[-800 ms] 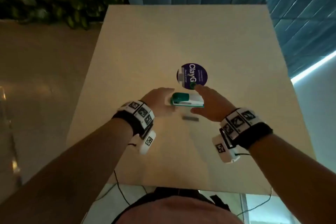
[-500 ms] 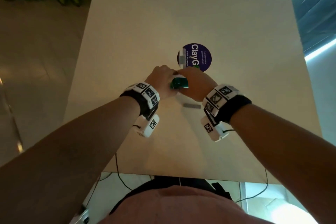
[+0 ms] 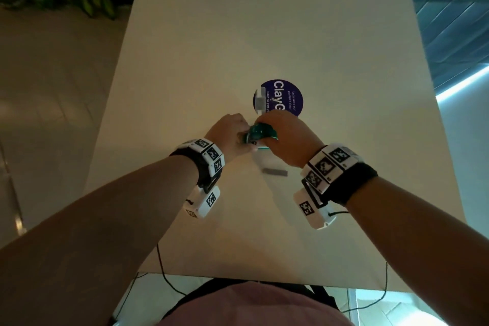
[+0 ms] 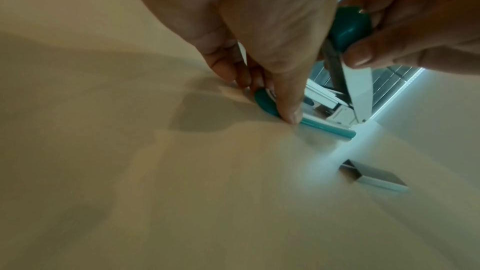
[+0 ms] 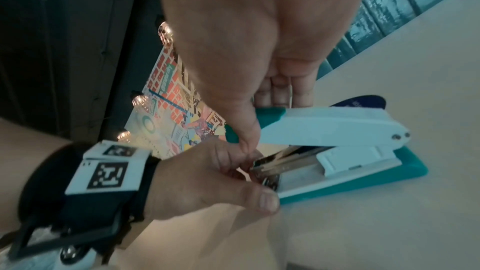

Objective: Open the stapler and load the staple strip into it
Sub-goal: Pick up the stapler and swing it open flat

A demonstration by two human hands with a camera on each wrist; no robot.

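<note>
Whereas closed 0.8 s ago, stapler lid now lifted: right hand grips lid, left hand pinches base; staple strip unloaded.

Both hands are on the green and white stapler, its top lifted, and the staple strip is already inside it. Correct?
Not quite: the staple strip lies on the table, near the stapler, as the head view shows. The left hand and right hand do hold the stapler, top raised.

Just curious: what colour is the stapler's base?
Teal, under a white top arm; the stapler shows best in the right wrist view.
</note>
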